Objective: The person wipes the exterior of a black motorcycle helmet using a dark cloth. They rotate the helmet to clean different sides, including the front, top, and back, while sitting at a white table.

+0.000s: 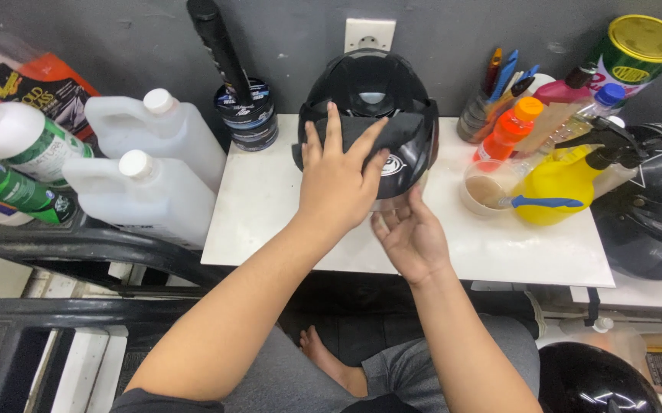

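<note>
A white table stands against a dark wall, and a glossy black helmet sits at the middle of its back edge. The left hand lies flat with fingers spread, pressing a dark cloth against the helmet's front. The right hand is open, palm up, cupping the helmet's lower edge. Two white jugs stand to the left; a yellow spray bottle and an orange bottle stand to the right.
</note>
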